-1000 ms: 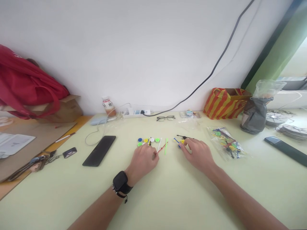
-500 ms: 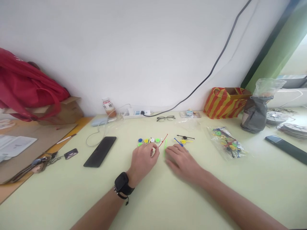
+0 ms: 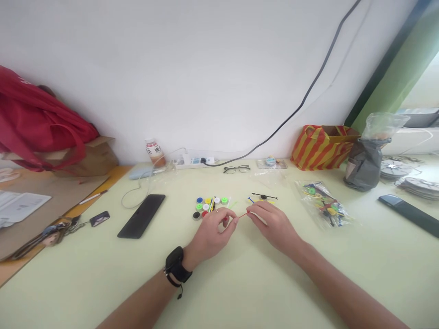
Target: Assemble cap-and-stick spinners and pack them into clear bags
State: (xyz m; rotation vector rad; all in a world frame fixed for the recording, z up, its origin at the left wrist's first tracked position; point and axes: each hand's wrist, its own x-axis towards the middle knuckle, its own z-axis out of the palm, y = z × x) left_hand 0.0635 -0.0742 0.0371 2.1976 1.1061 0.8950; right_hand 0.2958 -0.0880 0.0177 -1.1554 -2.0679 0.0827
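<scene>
Between my two hands stretches a thin red plastic arrow. My left hand, with a black watch at its wrist, pinches one end, and a round red piece shows under its curled fingers. At the other end, the fingertips of my right hand are closed on the arrow. Just beyond my left hand lie several small round bases, among them a blue one and a black one, with thin sticks beside them. Past my right hand sits a black arrow spinner near yellow and blue arrows, partly hidden.
A black phone lies to the left, eyeglasses and a power strip at the back. On the right are a clear bag of coloured parts, a striped bag and a dark flat case.
My right hand has lifted from the light green stick and taken the free end of the red arrow. My left hand has moved slightly right and turned the arrow lower.
</scene>
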